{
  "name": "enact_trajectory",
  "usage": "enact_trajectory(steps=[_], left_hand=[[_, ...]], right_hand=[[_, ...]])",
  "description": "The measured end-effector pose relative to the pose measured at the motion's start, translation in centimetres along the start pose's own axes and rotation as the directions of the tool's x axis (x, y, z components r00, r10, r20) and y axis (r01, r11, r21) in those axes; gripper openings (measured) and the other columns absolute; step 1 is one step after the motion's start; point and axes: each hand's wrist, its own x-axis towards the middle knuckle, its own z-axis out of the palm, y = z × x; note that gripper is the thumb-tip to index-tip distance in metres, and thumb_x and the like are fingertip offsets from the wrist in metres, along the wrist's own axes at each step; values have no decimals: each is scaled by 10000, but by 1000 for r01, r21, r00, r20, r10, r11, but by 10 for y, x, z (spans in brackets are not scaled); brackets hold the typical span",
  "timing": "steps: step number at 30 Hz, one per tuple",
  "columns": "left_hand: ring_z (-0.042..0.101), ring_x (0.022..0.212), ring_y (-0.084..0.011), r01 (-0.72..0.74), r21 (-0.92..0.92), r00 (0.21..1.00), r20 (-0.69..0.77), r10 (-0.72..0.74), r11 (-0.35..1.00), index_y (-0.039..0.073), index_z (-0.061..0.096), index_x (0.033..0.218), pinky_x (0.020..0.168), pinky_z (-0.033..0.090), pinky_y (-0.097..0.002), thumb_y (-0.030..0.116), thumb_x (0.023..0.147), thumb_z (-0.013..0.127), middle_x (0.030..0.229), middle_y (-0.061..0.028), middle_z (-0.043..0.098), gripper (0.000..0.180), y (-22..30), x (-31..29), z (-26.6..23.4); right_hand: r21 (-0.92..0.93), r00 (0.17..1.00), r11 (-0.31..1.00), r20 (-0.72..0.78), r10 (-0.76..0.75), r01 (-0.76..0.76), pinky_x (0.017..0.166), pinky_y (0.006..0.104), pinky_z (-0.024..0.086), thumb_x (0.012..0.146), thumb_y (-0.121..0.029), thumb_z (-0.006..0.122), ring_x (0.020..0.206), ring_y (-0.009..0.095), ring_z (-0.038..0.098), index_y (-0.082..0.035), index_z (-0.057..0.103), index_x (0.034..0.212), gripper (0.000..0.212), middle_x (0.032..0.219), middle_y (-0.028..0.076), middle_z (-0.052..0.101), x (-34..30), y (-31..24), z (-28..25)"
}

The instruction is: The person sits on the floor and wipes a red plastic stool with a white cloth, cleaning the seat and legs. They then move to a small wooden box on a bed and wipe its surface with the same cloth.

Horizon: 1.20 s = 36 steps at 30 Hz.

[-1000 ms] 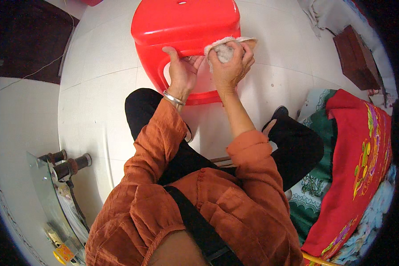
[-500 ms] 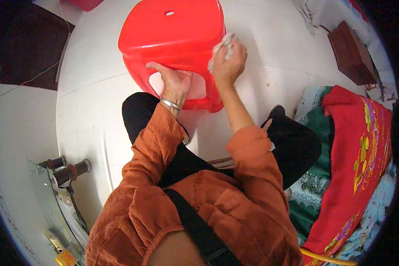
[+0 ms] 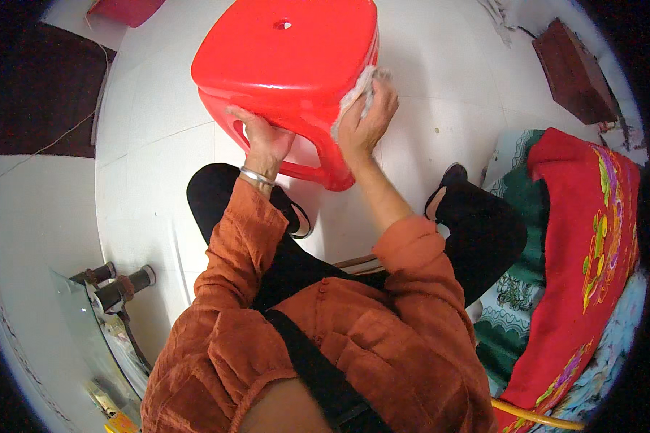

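A glossy red plastic stool (image 3: 289,50) with a small hole in its seat stands in front of me, its near side facing my knees. My left hand (image 3: 265,137), with a silver bangle at the wrist, grips the stool's side at the upper edge of its opening; the thumb lies outside and the other fingers go inside, out of sight. In my right hand (image 3: 368,119) is a crumpled whitish cloth (image 3: 355,92), pressed against the stool's right corner below the seat edge.
To the right lie a red embroidered cloth (image 3: 570,216) and a green-and-white patterned cloth (image 3: 516,289). A brown box (image 3: 574,76) stands at the far right. A glass-topped table (image 3: 90,339) is at the lower left. Part of a red tub (image 3: 126,9) shows at the far left.
The stool has turned slightly, its near right leg swinging a little toward me. My right hand and the cloth have slid slightly down the corner; my left hand has moved a little left.
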Motion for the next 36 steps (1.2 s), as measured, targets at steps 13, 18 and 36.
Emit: enact_trajectory(steps=[13,18,36], left_hand=[[305,1314,-302,144,146,989,8,-147,979,160,234,1428,1064,280,-516,843,658,284,1461,-61,288,1031,-15,2,15],[317,1310,-286,156,125,983,75,-166,980,161,237,1426,1071,281,-503,834,617,366,1459,-49,292,1061,-16,9,1],[443,1217,-263,152,408,985,10,-171,900,91,364,1352,992,387,-479,645,830,448,1340,-99,444,766,44,56,-22]], right_hand=[[-187,960,942,-88,267,-279,963,480,309,830,-114,494,1096,400,433,-4,505,1135,324,1169,202,505,39,48,-22],[-166,985,977,-135,111,-133,970,472,282,846,-85,483,1116,383,414,-2,467,1134,300,1175,193,482,-19,2,-23],[44,708,768,426,564,-639,712,313,468,826,-380,593,764,203,608,-58,638,1069,406,813,91,658,116,136,-46]])
